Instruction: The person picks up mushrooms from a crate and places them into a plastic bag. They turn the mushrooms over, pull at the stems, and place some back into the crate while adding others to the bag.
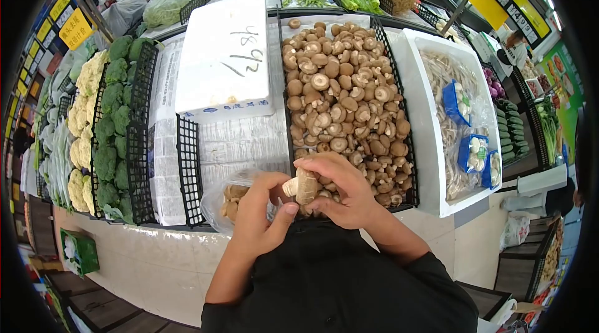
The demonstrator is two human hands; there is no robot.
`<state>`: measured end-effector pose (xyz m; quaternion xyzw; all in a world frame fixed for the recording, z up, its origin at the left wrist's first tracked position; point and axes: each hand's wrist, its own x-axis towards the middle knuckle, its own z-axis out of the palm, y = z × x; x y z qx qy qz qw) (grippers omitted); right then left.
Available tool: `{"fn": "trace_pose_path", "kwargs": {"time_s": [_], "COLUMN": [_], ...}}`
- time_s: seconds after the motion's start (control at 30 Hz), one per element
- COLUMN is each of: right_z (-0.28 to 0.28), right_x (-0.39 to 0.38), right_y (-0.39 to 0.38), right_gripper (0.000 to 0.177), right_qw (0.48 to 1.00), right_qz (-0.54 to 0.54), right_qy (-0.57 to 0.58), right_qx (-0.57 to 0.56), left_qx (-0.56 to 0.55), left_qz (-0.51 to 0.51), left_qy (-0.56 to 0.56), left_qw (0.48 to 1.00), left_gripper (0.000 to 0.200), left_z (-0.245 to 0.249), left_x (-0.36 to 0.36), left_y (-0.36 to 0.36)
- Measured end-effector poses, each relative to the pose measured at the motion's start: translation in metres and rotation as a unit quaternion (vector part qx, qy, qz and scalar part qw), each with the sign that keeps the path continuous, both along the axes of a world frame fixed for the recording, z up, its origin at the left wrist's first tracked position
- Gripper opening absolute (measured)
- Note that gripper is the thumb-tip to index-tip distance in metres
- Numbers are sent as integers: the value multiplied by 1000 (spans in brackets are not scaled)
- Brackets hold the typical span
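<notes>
A brown-capped shiitake mushroom [306, 187] with a pale stem is pinched between the thumb and fingers of my right hand [342, 190]. The stem points left, toward my left hand [265, 215]. That hand is curled, its thumb and index finger a little apart beside the stem. A clear plastic bag [215, 209] with mushrooms inside lies against my left hand, and its film also shows between thumb and index finger. The lower fingers are hidden; they seem to be closed on the bag. Beneath and beyond my right hand spreads a crate of loose shiitake mushrooms [343, 93].
Left of the mushrooms, a white foam box lid [221, 52] lies over newspaper-lined crates. Broccoli [112, 127] and cauliflower [81, 127] fill crates farther left. At right, a white foam box [430, 164] holds pale mushrooms and blue trays [472, 152]. Price signs [486, 2] hang above.
</notes>
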<state>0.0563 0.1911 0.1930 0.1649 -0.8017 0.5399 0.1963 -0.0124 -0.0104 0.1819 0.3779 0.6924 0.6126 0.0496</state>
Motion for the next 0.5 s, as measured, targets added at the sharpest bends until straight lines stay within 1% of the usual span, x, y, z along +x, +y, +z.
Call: {"fn": "trace_pose_path", "kwargs": {"time_s": [0.17, 0.27, 0.37, 0.47, 0.5], "right_z": [-3, -3, -1, 3, 1], "right_x": [0, 0, 1, 2, 2], "right_y": [0, 2, -2, 0, 1], "right_gripper": [60, 60, 62, 64, 64], "right_qw": [1000, 1000, 1000, 1000, 1000], "right_qz": [13, 16, 0, 8, 8], "right_qy": [13, 9, 15, -11, -3], "right_qx": [17, 25, -12, -12, -8], "left_qx": [-69, -73, -55, -49, -51], "left_qz": [-18, -16, 1, 17, 18], "left_qy": [-10, -43, -20, 32, 47], "left_qw": [997, 996, 998, 998, 997], "left_gripper": [25, 23, 22, 20, 20], "left_z": [3, 7, 8, 2, 2], "left_x": [1, 4, 7, 6, 6], "left_y": [-4, -3, 0, 3, 3]}}
